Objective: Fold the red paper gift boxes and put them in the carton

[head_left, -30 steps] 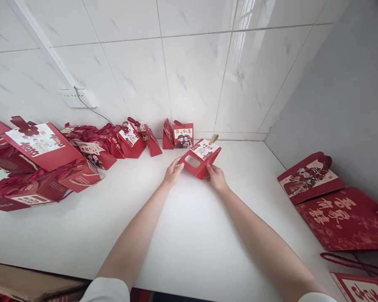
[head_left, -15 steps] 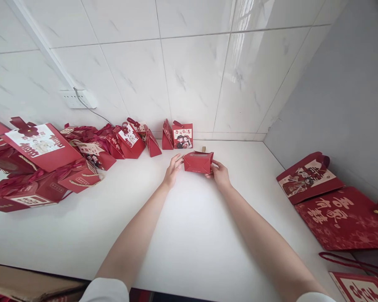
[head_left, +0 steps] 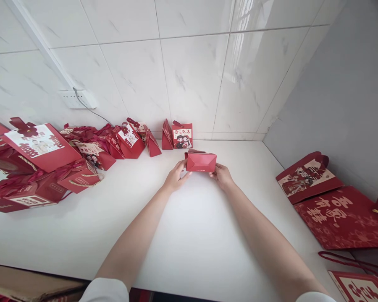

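Observation:
A small red paper gift box (head_left: pixel 200 162) is held just above the white table (head_left: pixel 189 235), its folded red bottom turned toward me. My left hand (head_left: pixel 176 177) grips its left end with curled fingers. My right hand (head_left: pixel 221 175) grips its right end the same way. Behind it, against the wall, stands a finished red box with a cartoon couple label (head_left: pixel 182 136).
A row of red gift boxes (head_left: pixel 130 140) lines the wall to the left, with larger red boxes (head_left: pixel 40 147) piled at far left. Flat red paper bags (head_left: pixel 343 216) lie at the right by a grey wall. A wall socket (head_left: pixel 78 99) with a cable sits upper left.
The box has been tipped over: its labelled, windowed face showed a second ago, now its folded bottom faces me. My left hand closed back onto its left end.

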A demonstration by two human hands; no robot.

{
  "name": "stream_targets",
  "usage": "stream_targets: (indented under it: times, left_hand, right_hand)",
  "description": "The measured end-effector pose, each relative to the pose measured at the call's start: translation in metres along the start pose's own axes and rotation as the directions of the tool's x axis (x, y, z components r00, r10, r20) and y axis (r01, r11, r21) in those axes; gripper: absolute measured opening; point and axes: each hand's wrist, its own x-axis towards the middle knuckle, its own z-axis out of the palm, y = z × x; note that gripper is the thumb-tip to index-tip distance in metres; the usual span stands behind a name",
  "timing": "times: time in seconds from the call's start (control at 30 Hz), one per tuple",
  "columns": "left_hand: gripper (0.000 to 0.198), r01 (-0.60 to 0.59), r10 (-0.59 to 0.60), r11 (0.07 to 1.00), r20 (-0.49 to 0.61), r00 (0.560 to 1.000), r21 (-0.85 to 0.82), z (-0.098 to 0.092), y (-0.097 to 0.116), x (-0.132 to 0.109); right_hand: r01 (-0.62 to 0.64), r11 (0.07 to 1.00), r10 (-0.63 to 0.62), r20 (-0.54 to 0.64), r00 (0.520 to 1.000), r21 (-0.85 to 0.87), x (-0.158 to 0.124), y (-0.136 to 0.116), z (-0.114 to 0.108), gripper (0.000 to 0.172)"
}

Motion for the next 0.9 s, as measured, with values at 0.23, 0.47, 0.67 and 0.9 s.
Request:
stream_targets:
  times: [0.23, 0.47, 0.67, 0.9]
  left_hand:
    - [0.048, 0.006, -0.008, 1.000, -0.076, 0.997, -0.024, -0.0011, -0.0012, 0.0017]
    - [0.047, 0.043, -0.048, 0.998, -0.140, 0.989, -0.042, -0.0007, -0.0037, 0.0021]
    - [0.054, -0.019, 0.014, 0.992, -0.042, 0.999, -0.123, -0.0003, -0.0066, 0.0017]
    - [0.052, 0.066, -0.076, 0.968, -0.035, 0.996, -0.243, 0.0004, -0.0056, 0.0032]
  right_hand:
    - [0.026, 1.000, -0.024, 0.127, 0.992, -0.015, -0.0037, -0.0010, 0.0011, 0.044]
    - [0.035, 0.998, -0.043, 0.220, 0.975, 0.043, -0.0050, -0.0007, -0.0027, 0.052]
    - [0.112, 0.987, -0.131, 0.179, 0.975, 0.114, -0.0011, 0.0049, -0.0038, 0.062]
    - [0.154, 0.985, -0.166, 0.181, 0.969, 0.080, -0.0045, 0.0041, 0.0006, 0.053]
